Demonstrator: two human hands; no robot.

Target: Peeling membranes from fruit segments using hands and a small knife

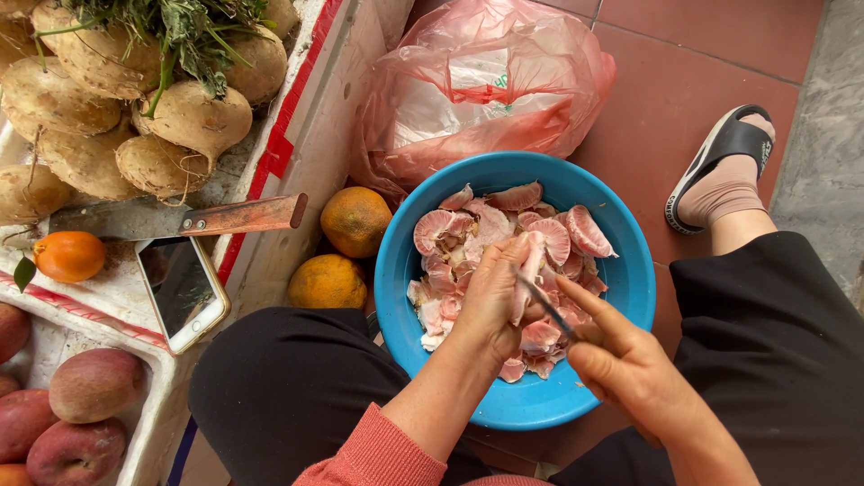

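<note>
A blue bowl (621,270) sits on the floor between my knees, filled with several peeled pink citrus segments (490,225). My left hand (490,301) is over the bowl, closed around one pink segment (531,270) held upright. My right hand (621,360) grips a small knife (540,301), with the index finger laid along it and the blade tip against the held segment.
A pink plastic bag (486,90) lies behind the bowl. Two oranges (342,252) rest on the tiled floor at its left. White foam boxes hold pale tubers (135,99), a cleaver (180,216), a phone (183,292), an orange fruit (69,256) and red apples (76,414). A sandaled foot (724,171) is right.
</note>
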